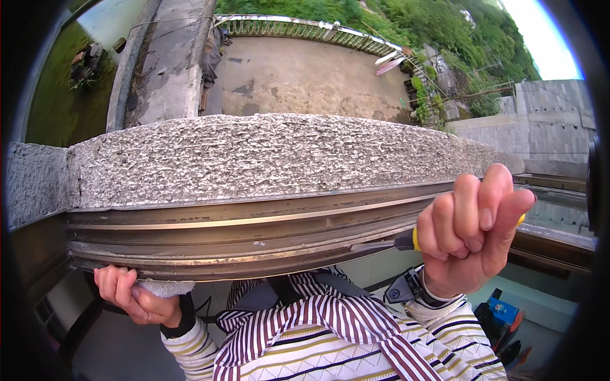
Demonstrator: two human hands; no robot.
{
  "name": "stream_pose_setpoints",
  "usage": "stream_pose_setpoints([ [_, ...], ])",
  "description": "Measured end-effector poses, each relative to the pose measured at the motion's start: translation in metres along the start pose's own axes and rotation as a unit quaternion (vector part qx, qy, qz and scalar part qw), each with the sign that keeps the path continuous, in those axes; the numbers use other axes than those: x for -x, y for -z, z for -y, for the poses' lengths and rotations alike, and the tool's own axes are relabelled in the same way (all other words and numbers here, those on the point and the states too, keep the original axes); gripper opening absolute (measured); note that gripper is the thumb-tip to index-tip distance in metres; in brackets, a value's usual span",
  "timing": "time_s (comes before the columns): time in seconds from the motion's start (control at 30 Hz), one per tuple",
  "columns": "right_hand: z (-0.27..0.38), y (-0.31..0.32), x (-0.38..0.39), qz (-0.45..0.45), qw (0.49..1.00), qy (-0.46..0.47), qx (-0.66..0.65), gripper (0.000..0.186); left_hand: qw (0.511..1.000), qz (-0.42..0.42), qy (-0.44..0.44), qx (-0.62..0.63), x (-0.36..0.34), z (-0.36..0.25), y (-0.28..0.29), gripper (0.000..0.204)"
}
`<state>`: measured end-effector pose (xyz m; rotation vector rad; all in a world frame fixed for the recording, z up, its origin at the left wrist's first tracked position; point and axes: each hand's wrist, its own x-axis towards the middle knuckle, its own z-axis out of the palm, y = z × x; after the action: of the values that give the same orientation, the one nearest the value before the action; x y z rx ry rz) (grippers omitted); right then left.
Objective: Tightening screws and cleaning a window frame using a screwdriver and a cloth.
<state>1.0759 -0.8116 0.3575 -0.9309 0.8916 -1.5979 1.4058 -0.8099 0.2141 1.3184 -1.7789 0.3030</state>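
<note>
A bronze-coloured metal window track runs across in front of me, with long grooves and some dirt in them. My right hand is closed around the yellow-and-black handle of a screwdriver. Its grey metal end points left and lies along the inner part of the track; the tip is hard to make out. At the left end, my left hand grips a crumpled pale cloth, with its fingers hooked over the near edge of the track.
Beyond the track lies a rough concrete ledge. Far below are a paved yard with a white balustrade, greenery and a grey wall. Indoors at lower right, a blue box sits among dark and orange items.
</note>
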Motion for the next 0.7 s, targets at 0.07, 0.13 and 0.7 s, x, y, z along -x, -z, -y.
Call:
stream_pose_setpoints([
  [0.07, 0.022, 0.009, 0.014, -0.002, 0.998, 0.016, 0.058, 0.037, 1.000, 0.001, 0.001, 0.001, 0.001, -0.002, 0.003, 0.025],
  [0.13, 0.029, 0.020, 0.029, -0.043, 0.988, 0.009, 0.146, 0.038, 1.000, -0.005, -0.003, -0.012, 0.001, -0.005, 0.006, 0.026],
  [0.7, -0.001, 0.000, 0.017, -0.055, 0.984, 0.003, 0.168, 0.041, 1.000, -0.023, 0.011, 0.003, -0.007, -0.007, -0.006, 0.021],
])
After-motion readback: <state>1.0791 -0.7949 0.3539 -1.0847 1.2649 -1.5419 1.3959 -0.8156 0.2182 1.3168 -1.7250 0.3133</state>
